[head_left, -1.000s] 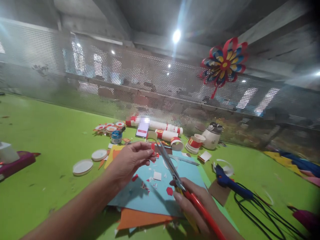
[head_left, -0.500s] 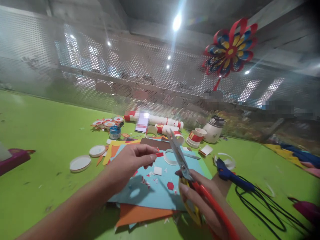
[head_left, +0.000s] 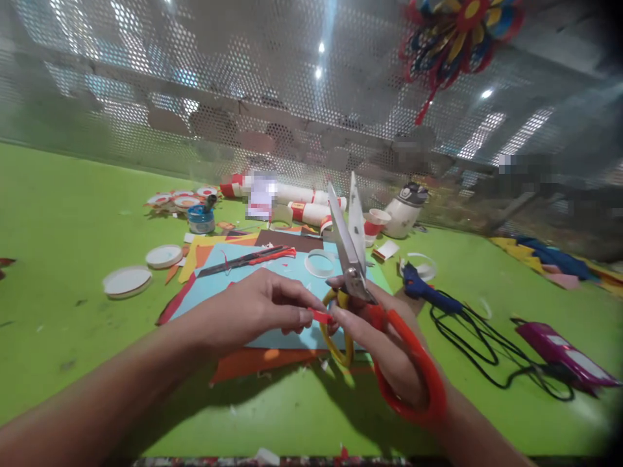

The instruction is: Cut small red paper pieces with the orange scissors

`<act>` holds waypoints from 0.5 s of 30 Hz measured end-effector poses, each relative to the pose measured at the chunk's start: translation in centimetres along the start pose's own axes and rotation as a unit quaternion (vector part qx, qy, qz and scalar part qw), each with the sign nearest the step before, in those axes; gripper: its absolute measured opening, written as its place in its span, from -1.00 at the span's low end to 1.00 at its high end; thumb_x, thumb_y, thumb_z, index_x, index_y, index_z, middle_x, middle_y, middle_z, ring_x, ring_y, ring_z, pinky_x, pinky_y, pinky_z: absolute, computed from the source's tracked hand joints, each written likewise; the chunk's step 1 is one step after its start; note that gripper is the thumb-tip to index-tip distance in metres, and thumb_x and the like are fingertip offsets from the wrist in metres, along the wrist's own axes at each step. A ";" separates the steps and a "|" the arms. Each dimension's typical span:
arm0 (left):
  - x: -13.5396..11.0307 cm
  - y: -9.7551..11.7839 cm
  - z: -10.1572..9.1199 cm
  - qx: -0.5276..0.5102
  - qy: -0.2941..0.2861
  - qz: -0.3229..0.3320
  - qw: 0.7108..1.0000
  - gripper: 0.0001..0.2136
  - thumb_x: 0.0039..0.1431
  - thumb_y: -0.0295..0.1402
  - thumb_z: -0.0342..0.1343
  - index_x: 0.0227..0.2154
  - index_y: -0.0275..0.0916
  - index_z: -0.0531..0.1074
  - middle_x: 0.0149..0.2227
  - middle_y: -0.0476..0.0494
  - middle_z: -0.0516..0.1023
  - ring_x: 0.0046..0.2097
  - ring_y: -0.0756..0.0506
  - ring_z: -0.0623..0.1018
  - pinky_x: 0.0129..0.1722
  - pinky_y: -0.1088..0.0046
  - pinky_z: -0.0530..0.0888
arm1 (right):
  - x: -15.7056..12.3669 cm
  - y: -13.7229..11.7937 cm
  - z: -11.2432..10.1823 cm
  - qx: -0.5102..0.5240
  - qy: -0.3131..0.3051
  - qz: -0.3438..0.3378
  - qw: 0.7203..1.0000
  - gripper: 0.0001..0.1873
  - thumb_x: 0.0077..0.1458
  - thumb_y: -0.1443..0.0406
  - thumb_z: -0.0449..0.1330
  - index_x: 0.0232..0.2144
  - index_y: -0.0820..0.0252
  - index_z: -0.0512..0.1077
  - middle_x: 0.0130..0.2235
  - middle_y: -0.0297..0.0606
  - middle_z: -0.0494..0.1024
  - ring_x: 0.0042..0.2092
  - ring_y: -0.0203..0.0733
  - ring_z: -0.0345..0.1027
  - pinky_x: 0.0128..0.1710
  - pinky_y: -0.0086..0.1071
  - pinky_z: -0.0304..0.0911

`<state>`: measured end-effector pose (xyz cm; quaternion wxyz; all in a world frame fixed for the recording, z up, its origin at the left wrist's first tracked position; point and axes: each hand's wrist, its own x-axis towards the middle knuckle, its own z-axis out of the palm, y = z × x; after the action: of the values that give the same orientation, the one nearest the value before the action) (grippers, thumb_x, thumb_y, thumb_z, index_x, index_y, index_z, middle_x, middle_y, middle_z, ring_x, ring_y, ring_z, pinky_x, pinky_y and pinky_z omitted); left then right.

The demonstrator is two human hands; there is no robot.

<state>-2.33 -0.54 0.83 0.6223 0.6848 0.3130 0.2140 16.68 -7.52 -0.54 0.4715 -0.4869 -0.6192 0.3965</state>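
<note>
Between the thumb and fingers of my left hand (head_left: pixel 257 305) is a small red paper piece (head_left: pixel 320 316). My right hand (head_left: pixel 384 337) grips a pair of scissors (head_left: pixel 354 259) with red and yellow handles, blades parted and pointing up. The right thumb and fingertip also touch the red piece's end. Below both hands lies a light blue paper sheet (head_left: pixel 282 338) on top of orange paper (head_left: pixel 263 361). A white paper ring (head_left: pixel 320 263) rests on the blue sheet, near a dark and red slim tool (head_left: pixel 248 259).
A blue glue gun (head_left: pixel 428 290) with a looped black cord lies at right, near a purple packet (head_left: pixel 567 353). White lids (head_left: pixel 127 283) and a blue-lidded jar (head_left: pixel 201 219) are at left. Paper-cup pieces (head_left: pixel 311 214), a phone (head_left: pixel 260 194) and a white jug (head_left: pixel 405 211) stand farther back.
My hands have come together, and the right fingers now meet the red piece. The scissors have turned more upright. The camera view has tilted down.
</note>
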 end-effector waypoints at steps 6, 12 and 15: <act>0.1 0.1 0.7 -0.049 -0.008 -0.010 0.999 -0.90 -0.04 -0.37 0.18 -0.42 -0.22 0.55 -0.45 -0.07 0.52 -0.38 -0.06 0.42 -0.36 0.45 0.33 | -0.2 0.1 0.5 0.004 -0.001 -0.010 1.000 -0.72 0.09 0.33 0.16 -0.10 0.11 0.36 -0.40 -0.38 0.39 -0.40 -0.29 0.32 -0.44 -0.43 0.28; 0.5 -0.9 1.2 -0.178 0.030 -0.001 0.984 -0.76 -0.13 -0.45 0.28 -0.31 -0.20 0.49 -0.44 -0.03 0.51 -0.38 -0.02 0.45 -0.36 0.49 0.35 | -0.2 0.8 0.6 0.037 0.032 -0.035 0.998 -0.69 0.14 0.31 0.16 -0.05 0.01 0.33 -0.37 -0.41 0.40 -0.38 -0.32 0.32 -0.39 -0.45 0.29; 0.7 -1.4 1.6 -0.199 0.038 -0.010 0.979 -0.84 -0.09 -0.37 0.27 -0.38 -0.24 0.51 -0.42 -0.08 0.53 -0.38 -0.01 0.44 -0.35 0.48 0.34 | -0.4 1.0 0.9 0.052 0.066 -0.057 0.995 -0.69 0.13 0.31 0.18 -0.05 -0.02 0.33 -0.37 -0.42 0.40 -0.35 -0.32 0.33 -0.34 -0.45 0.31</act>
<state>-0.95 -1.19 -0.83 0.7360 0.5355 0.2940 0.2916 16.11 -7.73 -1.79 0.5579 -0.4511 -0.5918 0.3675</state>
